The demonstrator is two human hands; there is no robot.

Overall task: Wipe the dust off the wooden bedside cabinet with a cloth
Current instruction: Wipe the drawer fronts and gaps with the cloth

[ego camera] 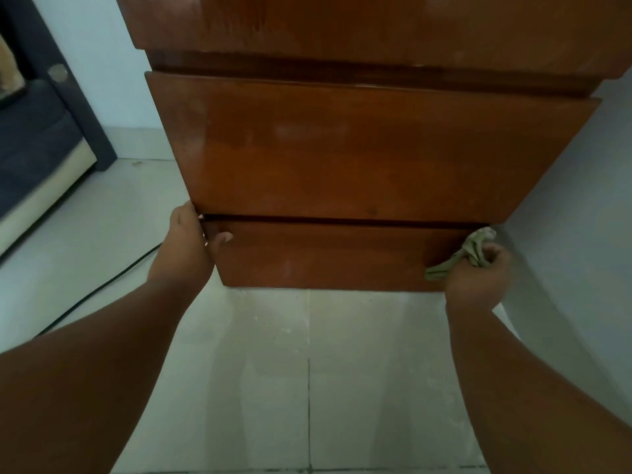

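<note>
The wooden bedside cabinet (342,148) fills the upper middle of the head view, seen from above with two drawer fronts below its top. My left hand (191,241) grips the left edge of the lower drawer front (325,254), thumb on its face and fingers wrapped behind the edge. My right hand (478,271) is closed around a bunched pale green cloth (473,249) at the lower drawer's right edge. The cloth's upper end touches the gap under the upper drawer.
A grey wall (564,200) stands close against the cabinet's right side. At the far left is a dark bed frame (44,138). A black cable (102,285) runs over the pale tiled floor (307,371) on the left.
</note>
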